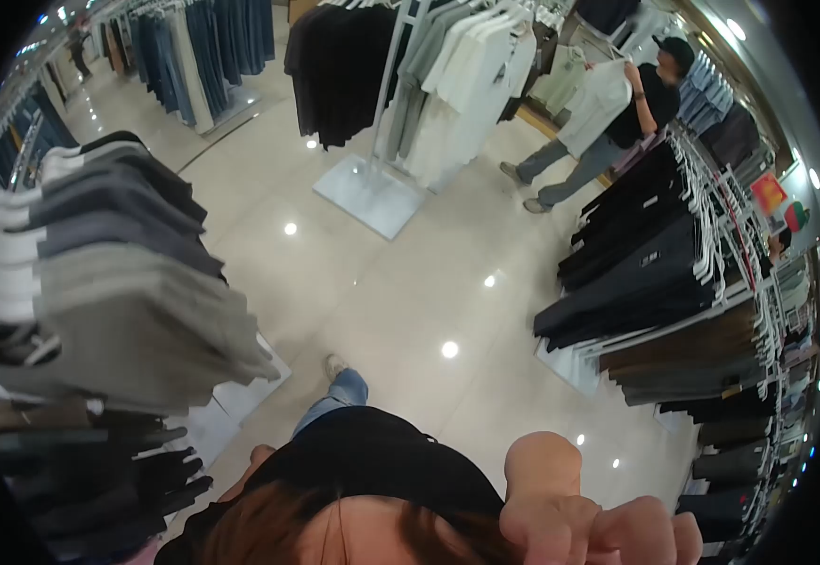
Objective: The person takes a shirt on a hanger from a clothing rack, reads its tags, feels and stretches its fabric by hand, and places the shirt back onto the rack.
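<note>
My right hand (603, 535) is raised close to the camera at the bottom right, fingers curled, their tips partly cut off by the frame edge. Whatever they hold, if anything, is hidden. A small patch of skin at the left side of my black top (372, 457) belongs to my left arm or hand (257, 461); its fingers cannot be made out. Nearest on the left hangs a row of grey shirts (137, 320) on a rack. Dark trousers (631, 282) hang on a rack to the right.
Ahead, a rack with a white base (368, 196) bears black garments (339, 75) and white shirts (471, 94). Behind it at the right, a person in a black cap (650, 104) holds up a white shirt (598, 105). Jeans (226, 47) hang at the back left.
</note>
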Tool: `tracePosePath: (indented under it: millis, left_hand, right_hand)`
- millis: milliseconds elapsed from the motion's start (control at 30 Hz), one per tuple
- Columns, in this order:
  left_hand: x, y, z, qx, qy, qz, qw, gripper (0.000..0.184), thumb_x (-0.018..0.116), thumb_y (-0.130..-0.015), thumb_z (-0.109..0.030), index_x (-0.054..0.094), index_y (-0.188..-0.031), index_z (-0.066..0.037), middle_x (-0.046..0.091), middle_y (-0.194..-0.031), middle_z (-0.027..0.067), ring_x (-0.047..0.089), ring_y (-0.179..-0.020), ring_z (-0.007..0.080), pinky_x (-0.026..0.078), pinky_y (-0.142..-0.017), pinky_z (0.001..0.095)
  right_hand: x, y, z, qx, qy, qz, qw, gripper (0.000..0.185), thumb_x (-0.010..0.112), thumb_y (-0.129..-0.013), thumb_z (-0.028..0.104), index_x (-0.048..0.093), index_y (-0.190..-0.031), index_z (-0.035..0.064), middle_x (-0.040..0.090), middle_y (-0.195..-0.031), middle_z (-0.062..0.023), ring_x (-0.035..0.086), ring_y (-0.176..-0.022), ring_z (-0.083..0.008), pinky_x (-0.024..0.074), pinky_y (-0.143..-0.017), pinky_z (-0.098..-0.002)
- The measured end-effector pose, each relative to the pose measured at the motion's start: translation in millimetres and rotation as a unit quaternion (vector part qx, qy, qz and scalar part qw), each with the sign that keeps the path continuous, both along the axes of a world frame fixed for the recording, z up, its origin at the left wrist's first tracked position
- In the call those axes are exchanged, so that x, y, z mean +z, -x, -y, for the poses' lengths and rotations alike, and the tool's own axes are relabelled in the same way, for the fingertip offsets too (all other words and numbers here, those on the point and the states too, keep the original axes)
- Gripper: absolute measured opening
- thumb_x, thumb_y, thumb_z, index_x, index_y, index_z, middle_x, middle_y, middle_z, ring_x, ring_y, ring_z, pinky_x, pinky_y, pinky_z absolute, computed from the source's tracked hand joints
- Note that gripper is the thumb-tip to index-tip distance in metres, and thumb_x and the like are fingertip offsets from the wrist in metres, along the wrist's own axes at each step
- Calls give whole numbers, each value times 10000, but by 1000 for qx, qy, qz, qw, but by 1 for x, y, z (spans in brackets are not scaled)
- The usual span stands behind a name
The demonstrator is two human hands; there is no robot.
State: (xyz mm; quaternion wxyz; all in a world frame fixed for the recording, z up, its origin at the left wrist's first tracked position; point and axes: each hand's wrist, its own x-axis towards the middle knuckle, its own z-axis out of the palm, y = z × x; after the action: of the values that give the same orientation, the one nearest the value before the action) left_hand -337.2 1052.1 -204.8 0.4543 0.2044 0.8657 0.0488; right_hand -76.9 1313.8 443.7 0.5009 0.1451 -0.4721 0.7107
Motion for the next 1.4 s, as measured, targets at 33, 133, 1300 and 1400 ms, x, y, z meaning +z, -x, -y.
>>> tracePosePath:
  millis: [33,133,1300,1400]
  left_hand:
    - [5,10,-35,-2,-24,5,1000,248,597,-715,-236,657,-737,3,642,-809,187,624,-807,322,476,-740,371]
    - [21,39,-112,-10,-78,21,997,244,593,-712,-233,658,-740,1,640,-811,189,622,-808,325,476,-739,375]
    - [115,254,-489,524,54,57,848,222,533,-705,-180,671,-806,-38,626,-888,194,592,-893,340,473,-778,406]
    - [25,246,-509,542,105,36,833,232,513,-727,-174,669,-809,-23,628,-915,189,593,-913,334,463,-803,405]
  right_hand:
    - [-1,18,-16,-4,-20,-19,1000,154,452,-884,134,470,-1035,162,482,-1093,-138,643,-709,-293,306,-940,-454]
    - [-4,71,-66,-15,-85,-73,994,206,474,-881,131,428,-1074,186,454,-1133,-174,644,-752,-298,328,-932,-456]
    - [-119,866,-477,243,-519,252,780,257,631,-715,29,572,-964,-4,584,-960,-127,544,-930,-259,407,-846,-341]
    - [-129,924,-454,279,-611,207,711,330,671,-717,105,569,-1024,38,585,-989,-112,535,-945,-276,386,-872,-390]
